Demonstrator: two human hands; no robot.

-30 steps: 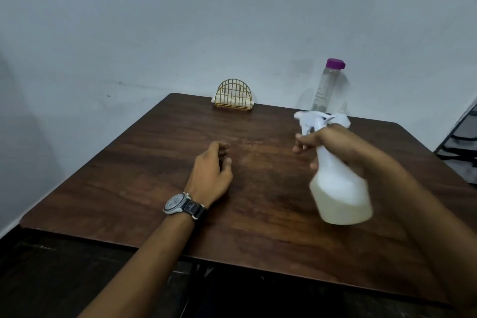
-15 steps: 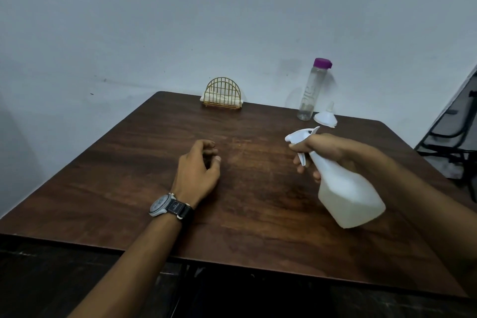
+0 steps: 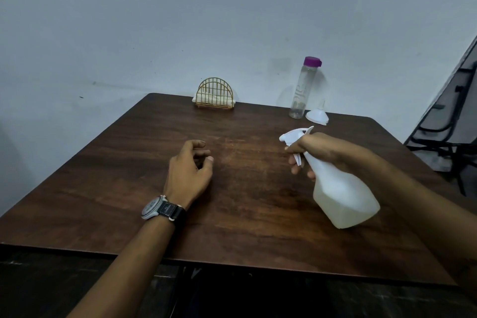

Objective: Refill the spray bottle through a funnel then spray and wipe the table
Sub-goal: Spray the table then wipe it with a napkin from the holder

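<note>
The right hand [image 3: 320, 148] covers the neck of the spray bottle [image 3: 343, 196], so the join between spray head and body is hidden, as is the palm side of the grip. The right forearm runs out of view at the lower right, and the left forearm leaves at the bottom edge. A dark metal chair [image 3: 438, 134] at the right edge is cut off and dim. Whether the spray bottle's base touches the counter [image 3: 245, 227] cannot be told. The bottle is tilted over the counter's right half, nozzle pointing left and away, body leaning toward the person.

The right hand's fingers [image 3: 294, 162] are curled round the neck under the white spray head, and two of them lie at the trigger. How far the trigger is squeezed is unclear. The left hand [image 3: 188, 173] rests on the counter near its middle, back upward, its fingers loosely curled toward the thumb and holding nothing. A wristwatch [image 3: 162, 210] sits on that wrist.

The spray bottle is translucent white, with pale liquid showing in its lower part. A clear bottle [image 3: 300, 95] with a purple cap stands upright and closed at the far edge by the wall; its liquid level cannot be made out. The white funnel [image 3: 317, 116] sits just beside it on the right, mouth down and spout up. Further left along the far edge, a gold wire holder [image 3: 214, 93] contains something white and folded.
</note>
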